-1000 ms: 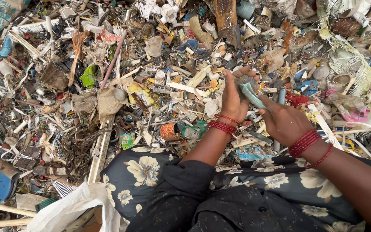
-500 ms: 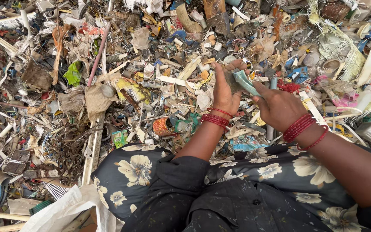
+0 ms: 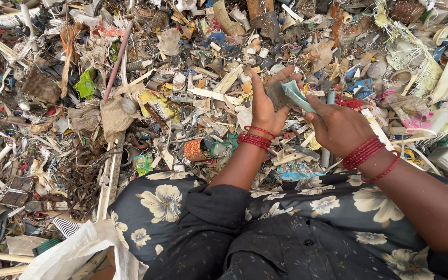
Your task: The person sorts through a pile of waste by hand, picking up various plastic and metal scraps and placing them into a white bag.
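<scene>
Two of my hands are working together above the heap, just past my knees. My left hand (image 3: 264, 106) is standing upright with the palm turned to the right, the fingers long and loosely spread, and the thumb is pressing against a small flat piece of pale green plastic (image 3: 297, 96). My right hand (image 3: 338, 127) is meeting it from the 3 o'clock side; its fingers are curled narrow and are pinching the lower edge of the same piece. So the piece is sitting between both hands, tilted, thin and stiff, with a dull dusty surface. I cannot tell if it is bent or broken at the far end.

Thin red bangles (image 3: 255, 139) are lying around my left wrist, and more red bangles (image 3: 364, 151) with a red thread are around my right wrist. Dark cloth with big cream flowers (image 3: 164, 202) is covering my lap, soft and folded.

At 12 o'clock from my hands, the waste heap (image 3: 130, 78) is spreading everywhere: white hard strips, crumpled brown paper, caps, short tubes, torn film. At 9 o'clock from my left wrist a crushed orange can (image 3: 195, 150) is lying, round and dented. Further at 10 o'clock a long pink rod (image 3: 116, 62) is leaning across the scraps. At 2 o'clock, a frayed pale woven sack (image 3: 410, 57) is hanging rough and loose. At 7 o'clock, near my knee, a white plastic bag (image 3: 73, 254) is sitting, smooth and wrinkled.
</scene>
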